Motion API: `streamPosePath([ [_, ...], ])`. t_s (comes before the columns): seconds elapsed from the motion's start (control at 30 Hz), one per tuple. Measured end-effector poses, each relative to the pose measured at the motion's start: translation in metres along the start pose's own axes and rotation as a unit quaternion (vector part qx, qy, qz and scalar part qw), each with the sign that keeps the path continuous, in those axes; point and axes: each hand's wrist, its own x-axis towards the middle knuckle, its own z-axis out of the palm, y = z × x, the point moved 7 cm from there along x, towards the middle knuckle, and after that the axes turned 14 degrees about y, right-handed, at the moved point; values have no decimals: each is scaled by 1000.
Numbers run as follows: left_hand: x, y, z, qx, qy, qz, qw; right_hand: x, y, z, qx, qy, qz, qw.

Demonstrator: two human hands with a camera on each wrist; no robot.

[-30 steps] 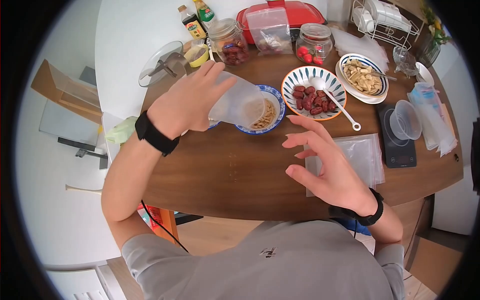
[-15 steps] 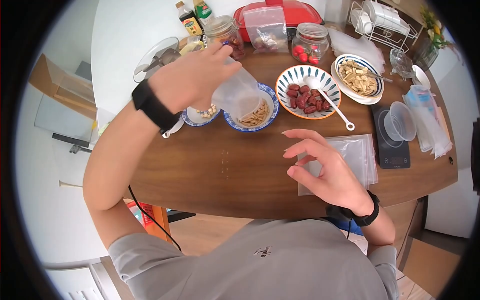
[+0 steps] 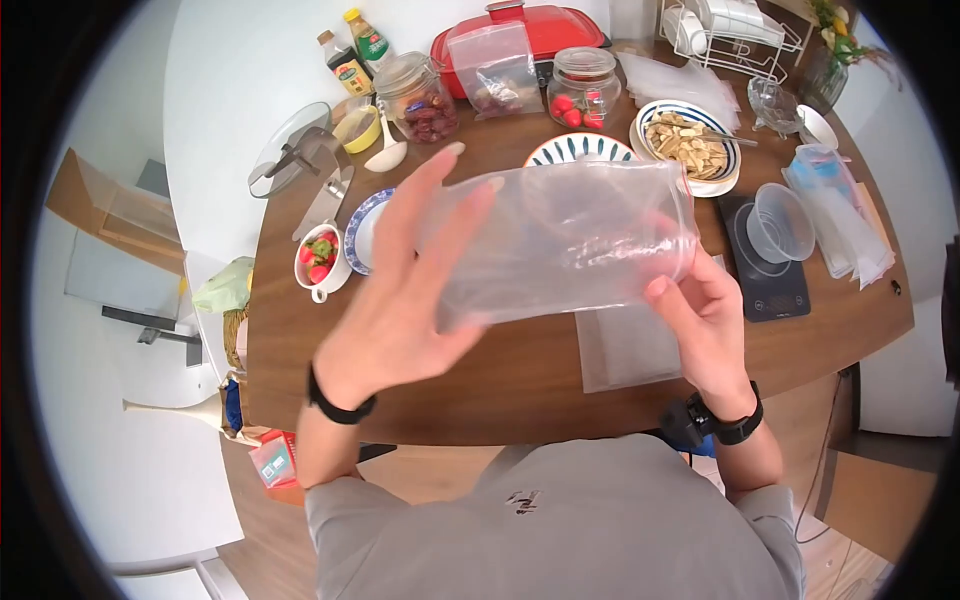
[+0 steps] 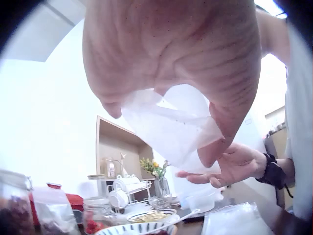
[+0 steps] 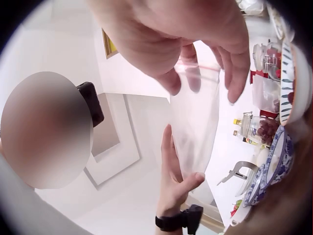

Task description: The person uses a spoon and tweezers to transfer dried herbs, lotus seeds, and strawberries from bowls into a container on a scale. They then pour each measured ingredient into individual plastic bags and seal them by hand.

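Observation:
A clear zip plastic bag [image 3: 560,235] stretches sideways between my hands, above the table. My right hand [image 3: 715,325] pinches its zip end between thumb and fingers. At the other end my left hand [image 3: 385,315] holds the bag between its thumb and long, spread fingers, blurred in the head view. In the left wrist view the film bunches [image 4: 168,125] inside that hand. Behind the bag, one blue-and-white bowl [image 3: 362,225] shows only at its left side. A striped bowl [image 3: 575,150] is partly covered too. More flat plastic bags [image 3: 630,365] lie under the right hand.
A scale [image 3: 775,300] with a plastic tub [image 3: 780,225] stands right. A bowl of dried slices [image 3: 690,145], glass jars [image 3: 583,90], sauce bottles [image 3: 345,65] and a red cooker [image 3: 520,45] line the back. A white cup of red fruit [image 3: 322,260] sits left.
The left hand has brought the bag from over the blue-and-white bowls nearer to me, turning it sideways. The right hand has risen and taken its zip end. The view has shifted slightly.

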Motion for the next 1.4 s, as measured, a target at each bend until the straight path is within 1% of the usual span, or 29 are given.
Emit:
streamPosePath([
  [0.03,-5,7,4,-42,68,18,997,-2,-1,-4,-4,0,-2,1000],
  [0.07,-13,7,17,-44,73,18,996,-3,-5,-11,-2,20,-14,1000],
  [0.1,-19,-5,24,-231,138,-75,960,-4,-9,-18,2,39,-28,999],
  [0.13,-26,-14,33,-408,193,-165,877,-6,-9,-23,-3,40,-31,999],
  [0.17,-27,-16,47,-474,259,-343,768,-9,-12,-32,-31,64,-58,996],
  [0.2,-29,-18,47,-477,262,-342,766,-11,-15,-39,-58,86,-84,991],
  [0.27,-38,-22,77,-642,124,-444,612,-17,-17,-45,-78,89,-102,988],
  [0.3,-36,-22,78,-643,128,-442,612,-19,-20,-48,-93,96,-118,984],
  [0.37,-32,-15,89,-653,39,-441,615,-21,-24,-50,-114,85,-115,983],
  [0.4,-32,-18,91,-654,40,-440,614,-22,-25,-51,-134,77,-108,982],
  [0.47,-38,-35,95,-505,41,-451,734,-23,-29,-57,-149,72,-101,981],
  [0.6,-30,-24,91,-482,117,-427,756,-24,-31,-62,-156,64,-82,982],
  [0.67,-21,5,98,-660,129,-492,552,-23,-31,-71,-151,87,-87,981],
  [0.7,-25,10,99,-663,127,-490,551,-23,-32,-77,-142,109,-89,980],
  [0.77,-37,32,115,-615,-51,-481,623,-25,-40,-79,-150,123,-95,976],
  [0.8,-40,29,115,-617,-53,-479,622,-26,-44,-80,-154,136,-101,974],
  [0.87,-56,25,119,-545,-147,-499,658,-27,-47,-91,-151,139,-97,974],
  [0.9,-56,26,118,-546,-147,-499,657,-28,-48,-94,-147,141,-93,975],
  [0.97,-54,23,112,-452,-139,-473,744,-29,-50,-94,-144,140,-86,976],
  [1.0,-55,28,117,-454,-138,-471,744,-30,-50,-94,-140,141,-78,977],
  [1.07,-47,27,115,-576,81,-455,674,-32,-46,-89,-144,107,-72,981],
  [1.13,-45,20,112,-573,97,-465,668,-34,-42,-79,-161,65,-74,982],
  [1.17,-45,16,110,-566,111,-477,664,-33,-34,-81,-133,58,-8,989],
  [1.2,-45,17,110,-566,112,-475,664,-31,-35,-79,-134,58,-10,989],
  [1.27,-41,19,99,-476,140,-401,770,-25,-65,-79,-264,165,-189,931],
  [1.3,-42,22,99,-477,139,-399,770,-25,-82,-74,-320,166,-241,901],
  [1.33,-38,33,93,-417,113,-326,841,-25,-97,-68,-320,169,-241,900],
  [1.37,-35,47,89,-352,83,-249,898,-31,-111,-38,-410,63,-302,858],
  [1.4,-33,60,83,-302,78,-188,931,-39,-113,-11,-488,-44,-355,796],
])
